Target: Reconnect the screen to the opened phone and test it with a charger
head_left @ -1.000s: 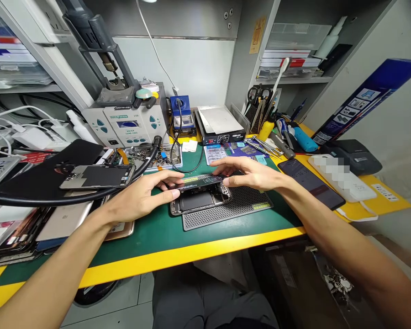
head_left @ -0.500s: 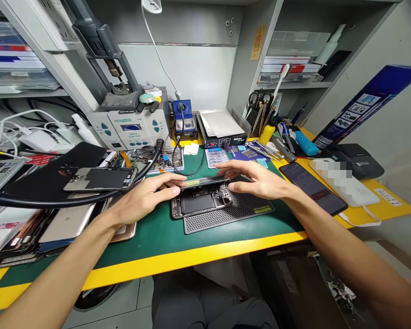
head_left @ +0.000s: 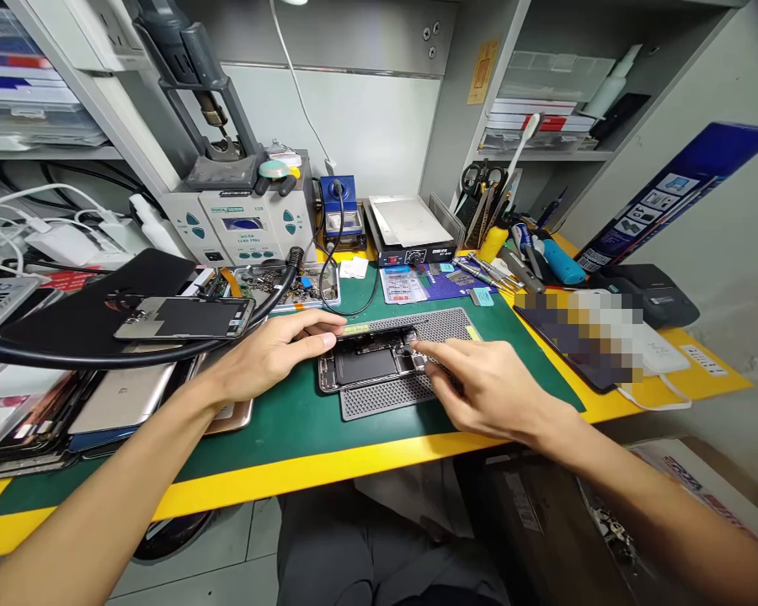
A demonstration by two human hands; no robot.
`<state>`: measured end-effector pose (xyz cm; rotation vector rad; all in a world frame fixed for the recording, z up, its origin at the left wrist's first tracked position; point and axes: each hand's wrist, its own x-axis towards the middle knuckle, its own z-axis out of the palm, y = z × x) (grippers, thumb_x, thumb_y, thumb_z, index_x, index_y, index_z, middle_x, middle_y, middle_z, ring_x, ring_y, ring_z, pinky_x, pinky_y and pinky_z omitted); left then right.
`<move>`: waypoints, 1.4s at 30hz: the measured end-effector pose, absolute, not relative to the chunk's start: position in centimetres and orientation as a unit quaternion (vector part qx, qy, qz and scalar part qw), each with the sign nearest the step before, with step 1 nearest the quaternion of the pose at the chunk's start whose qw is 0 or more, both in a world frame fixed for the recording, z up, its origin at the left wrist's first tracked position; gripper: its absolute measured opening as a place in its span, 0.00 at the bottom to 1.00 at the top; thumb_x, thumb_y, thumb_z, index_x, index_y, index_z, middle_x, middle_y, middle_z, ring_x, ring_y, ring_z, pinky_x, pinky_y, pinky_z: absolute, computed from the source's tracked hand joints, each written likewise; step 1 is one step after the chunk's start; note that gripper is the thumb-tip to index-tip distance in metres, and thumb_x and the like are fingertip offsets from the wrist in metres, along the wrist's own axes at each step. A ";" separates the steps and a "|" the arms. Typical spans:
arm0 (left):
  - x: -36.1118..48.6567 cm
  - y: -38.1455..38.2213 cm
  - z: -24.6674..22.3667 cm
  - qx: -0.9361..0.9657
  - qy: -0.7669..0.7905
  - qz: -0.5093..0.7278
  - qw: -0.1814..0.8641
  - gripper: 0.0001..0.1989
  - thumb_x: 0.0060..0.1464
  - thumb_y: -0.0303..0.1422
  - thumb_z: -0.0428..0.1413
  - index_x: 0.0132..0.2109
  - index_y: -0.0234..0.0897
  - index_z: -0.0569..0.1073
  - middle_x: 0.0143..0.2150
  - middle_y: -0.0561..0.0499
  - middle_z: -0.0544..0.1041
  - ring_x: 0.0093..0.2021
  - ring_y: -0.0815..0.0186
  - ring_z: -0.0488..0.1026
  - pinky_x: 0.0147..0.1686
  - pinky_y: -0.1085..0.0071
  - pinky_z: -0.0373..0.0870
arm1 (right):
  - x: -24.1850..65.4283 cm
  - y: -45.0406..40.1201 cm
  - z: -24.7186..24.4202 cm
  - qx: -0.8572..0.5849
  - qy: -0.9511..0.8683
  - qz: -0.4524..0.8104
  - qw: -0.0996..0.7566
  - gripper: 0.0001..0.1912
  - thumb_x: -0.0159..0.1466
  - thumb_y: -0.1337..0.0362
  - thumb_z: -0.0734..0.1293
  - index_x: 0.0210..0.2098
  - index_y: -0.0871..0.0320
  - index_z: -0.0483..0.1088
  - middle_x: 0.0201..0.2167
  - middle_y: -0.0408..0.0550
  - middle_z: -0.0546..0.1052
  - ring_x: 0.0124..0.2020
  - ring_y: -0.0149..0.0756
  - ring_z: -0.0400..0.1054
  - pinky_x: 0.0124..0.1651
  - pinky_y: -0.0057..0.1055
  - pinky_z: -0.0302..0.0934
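Note:
An opened phone (head_left: pixel 367 367) lies on a grey perforated pad (head_left: pixel 379 402), its dark battery and inner parts showing. Along its far side the phone screen (head_left: pixel 379 334) stands tilted up from the body. My left hand (head_left: pixel 284 347) grips the left end of that screen between thumb and fingers. At the phone's right end is my right hand (head_left: pixel 489 387), its index finger stretched to the inner parts and its thumb apart below. Nothing is visible in the right hand, whose other fingers are partly hidden.
A loose screen (head_left: pixel 186 320) and stacked phones (head_left: pixel 123 404) lie left, beneath a thick black hose (head_left: pixel 227 347). Behind stand a hot-air station (head_left: pixel 246 223), a parts tray (head_left: pixel 278 286) and a black heating unit (head_left: pixel 413 252). Another phone (head_left: pixel 565 341) lies right, near screwdrivers (head_left: pixel 483 273).
My right hand has left the screen's right end and come down nearer, its index finger now at the phone's inner parts. My left hand still holds the tilted screen.

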<state>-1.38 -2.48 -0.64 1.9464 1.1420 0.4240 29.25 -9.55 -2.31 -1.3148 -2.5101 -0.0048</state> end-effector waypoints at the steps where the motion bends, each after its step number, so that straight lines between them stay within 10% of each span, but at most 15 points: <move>1: -1.4 -2.5 -0.6 0.773 0.454 0.169 0.410 0.24 0.63 0.53 0.52 0.59 0.48 0.75 0.63 0.51 0.74 0.63 0.51 0.69 0.65 0.54 0.62 | 28.8 -9.5 -2.2 -0.466 -0.877 -0.008 0.118 0.20 0.70 0.63 0.57 0.58 0.59 0.70 0.36 0.51 0.80 0.32 0.39 0.72 0.34 0.35 0.55; 14: -1.3 -2.6 -0.5 0.775 0.449 0.176 0.409 0.26 0.63 0.54 0.51 0.60 0.46 0.74 0.59 0.49 0.77 0.59 0.51 0.72 0.60 0.55 0.67 | 26.1 -7.6 -0.9 -0.499 -0.865 -0.045 0.008 0.14 0.72 0.61 0.54 0.42 0.56 0.70 0.30 0.49 0.79 0.25 0.36 0.70 0.28 0.36 0.37; 36: -1.3 -2.6 -0.5 0.772 0.437 0.182 0.425 0.26 0.63 0.52 0.52 0.61 0.44 0.72 0.58 0.47 0.77 0.58 0.52 0.74 0.57 0.56 0.70 | 26.2 -8.1 -1.3 -0.499 -0.866 -0.029 0.013 0.14 0.71 0.63 0.55 0.49 0.57 0.69 0.32 0.49 0.80 0.26 0.38 0.72 0.29 0.36 0.44; 42: -1.4 -2.6 -0.7 0.768 0.434 0.188 0.432 0.26 0.63 0.52 0.53 0.61 0.44 0.72 0.59 0.47 0.77 0.57 0.53 0.75 0.56 0.57 0.71 | 29.3 -9.1 -0.7 -0.550 -0.817 0.112 0.135 0.16 0.66 0.48 0.66 0.42 0.55 0.67 0.31 0.45 0.76 0.28 0.37 0.68 0.33 0.33 0.57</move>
